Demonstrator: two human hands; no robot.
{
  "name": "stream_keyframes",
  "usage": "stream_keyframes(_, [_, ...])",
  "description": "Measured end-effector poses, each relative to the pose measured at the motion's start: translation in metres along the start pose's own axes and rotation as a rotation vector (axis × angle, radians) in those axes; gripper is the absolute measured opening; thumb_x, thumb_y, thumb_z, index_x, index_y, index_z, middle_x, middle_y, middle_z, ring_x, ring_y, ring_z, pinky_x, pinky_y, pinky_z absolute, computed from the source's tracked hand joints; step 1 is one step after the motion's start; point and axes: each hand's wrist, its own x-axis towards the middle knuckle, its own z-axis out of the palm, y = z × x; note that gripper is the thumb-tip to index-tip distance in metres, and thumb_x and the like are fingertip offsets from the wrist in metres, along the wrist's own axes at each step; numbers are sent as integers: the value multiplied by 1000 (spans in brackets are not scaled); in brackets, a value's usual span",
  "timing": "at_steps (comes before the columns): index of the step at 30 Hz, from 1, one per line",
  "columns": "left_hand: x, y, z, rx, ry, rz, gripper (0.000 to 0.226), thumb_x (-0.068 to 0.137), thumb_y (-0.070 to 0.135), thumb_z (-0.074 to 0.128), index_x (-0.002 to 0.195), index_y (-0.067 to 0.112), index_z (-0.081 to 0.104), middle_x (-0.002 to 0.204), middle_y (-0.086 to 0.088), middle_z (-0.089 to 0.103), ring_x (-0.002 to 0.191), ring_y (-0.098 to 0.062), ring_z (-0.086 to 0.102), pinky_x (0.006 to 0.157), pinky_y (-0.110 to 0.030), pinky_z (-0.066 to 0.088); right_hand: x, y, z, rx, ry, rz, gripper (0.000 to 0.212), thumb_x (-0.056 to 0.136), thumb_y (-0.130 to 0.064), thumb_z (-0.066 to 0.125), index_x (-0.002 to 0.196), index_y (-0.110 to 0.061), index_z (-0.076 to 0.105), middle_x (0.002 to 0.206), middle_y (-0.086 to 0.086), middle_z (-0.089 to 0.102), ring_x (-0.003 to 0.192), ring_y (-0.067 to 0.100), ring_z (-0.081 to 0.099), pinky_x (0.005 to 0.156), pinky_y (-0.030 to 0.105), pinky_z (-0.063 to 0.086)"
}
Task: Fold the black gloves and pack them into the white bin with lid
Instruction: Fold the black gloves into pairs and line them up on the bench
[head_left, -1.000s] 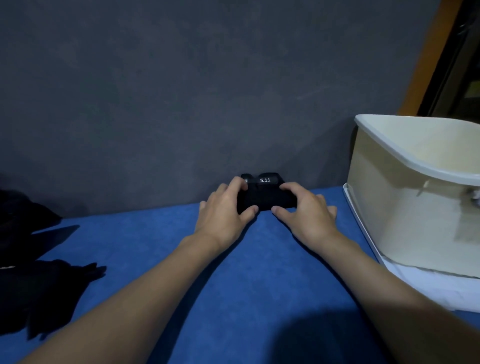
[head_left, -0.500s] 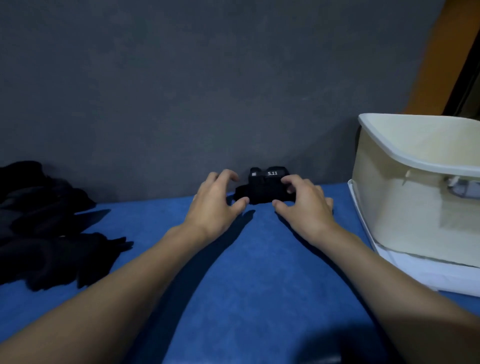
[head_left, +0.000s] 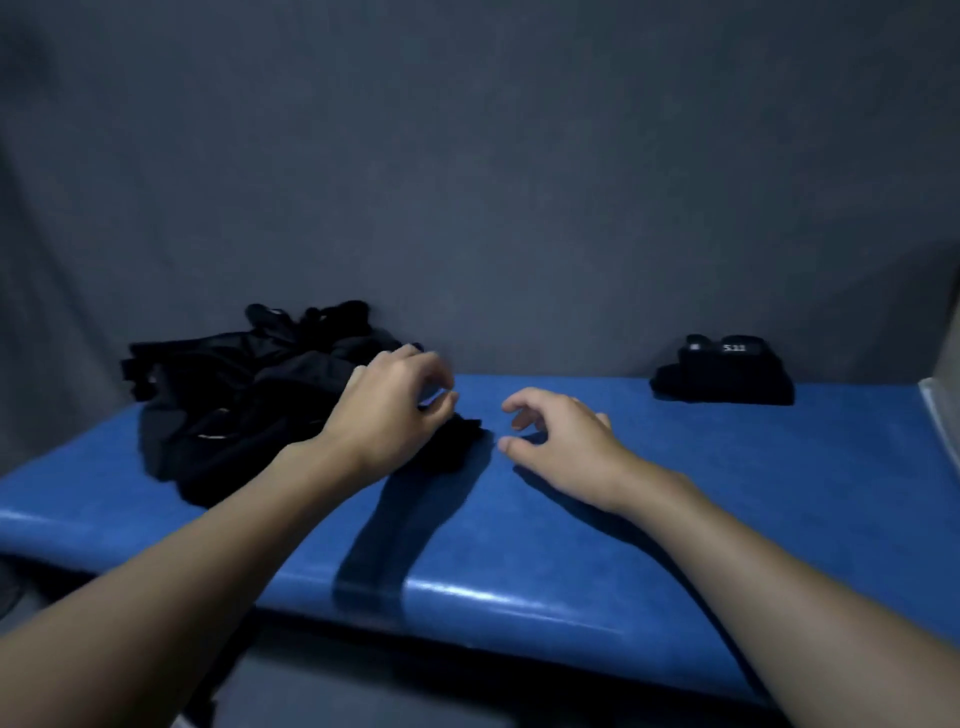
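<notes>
Left hand curled over black gloves at nine o'clock, hold unclear, right hand at five o'clock, loosely curled, empty

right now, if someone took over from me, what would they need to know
Left hand: curled over a glove at the edge of the pile; grip unclear.
Right hand: open, empty, above the table.
Done: one folded bundle sits at the table's rear right, not yet in the bin, which is barely in view at the right edge.
Left: fold the pile, pack everything into the bin.
</notes>
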Motion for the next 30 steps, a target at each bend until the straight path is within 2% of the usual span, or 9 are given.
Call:
stream_keyframes(6, [-40, -50, -15, 136, -86, -21, 27, 89, 35, 65, 116, 31, 65, 117, 11, 61, 111, -19, 54, 91, -38, 41, 6, -33, 33, -106, -78, -56, 52, 87, -43, 64, 135, -39, 44, 130, -11, 56, 126, 16, 44, 101, 37, 26])
stream_keyframes(9, [-51, -66, -10, 51, -72, -30, 37, 87, 29, 69, 123, 28, 62, 115, 10, 62, 109, -18, 54, 93, -39, 43, 14, -37, 43, -124, -56, -56, 53, 88, -41, 63, 137, -40, 43, 128, -12, 57, 124, 16, 44, 99, 35, 25])
stream_keyframes(14, [-53, -76, -10, -120, 11, -45, 30, 84, 13, 72, 114, 18, 69, 101, 9, 65, 99, -13, 58, 85, -24, 43, 27, -38, 58, 10, -2, -82, 18, 88, -25, 63, 101, -37, 68, 101, -18, 69, 108, 10, 59, 104, 39, 35])
stream_keyframes(16, [-49, -75, -11, -184, 51, -47, 22, 85, 12, 73, 106, 17, 71, 95, 10, 67, 94, -9, 62, 83, -23, 48, 30, -37, 59, 87, 24, -91, 12, 86, -27, 62, 89, -36, 69, 92, -18, 71, 99, 12, 63, 98, 41, 44])
stream_keyframes(20, [-38, -67, -9, -357, 104, -98, 16, 86, 15, 73, 102, 20, 72, 91, 18, 68, 91, 4, 64, 84, -9, 47, 31, -37, 42, 286, 76, -124, 13, 90, -15, 65, 81, -24, 68, 83, -8, 71, 82, 6, 63, 76, 24, 43])
stream_keyframes(23, [-26, -56, -7, -529, 138, -145, 11, 88, 15, 72, 97, 21, 70, 87, 10, 71, 84, -3, 67, 82, -21, 53, 29, -39, 26, 461, 143, -65, 11, 92, -14, 64, 82, -15, 68, 79, 2, 72, 73, 8, 62, 68, 22, 46])
stream_keyframes(25, [-20, -44, -7, -663, 129, -189, 7, 92, 15, 68, 98, 17, 70, 83, -1, 70, 73, -5, 63, 73, -18, 51, 26, -38, 18, 557, 174, 3, 16, 94, -14, 62, 79, -10, 65, 69, 4, 64, 64, 8, 56, 59, 20, 44])
stream_keyframes(27, [-17, -32, -10, -816, 80, -259, 12, 95, 19, 64, 106, 16, 68, 90, -12, 70, 76, -5, 60, 69, -17, 48, 24, -38, 11, 663, 195, 92, 16, 96, -14, 60, 81, -9, 64, 70, 4, 62, 62, 11, 57, 57, 24, 47])
stream_keyframes(30, [-17, -21, -7, -988, -117, -285, 38, 88, 25, 73, 123, 23, 58, 100, -7, 69, 85, -10, 64, 74, -26, 52, 22, -34, 2, 786, 226, 209, 17, 97, -13, 56, 82, -10, 63, 71, 6, 62, 51, 13, 58, 45, 26, 47])
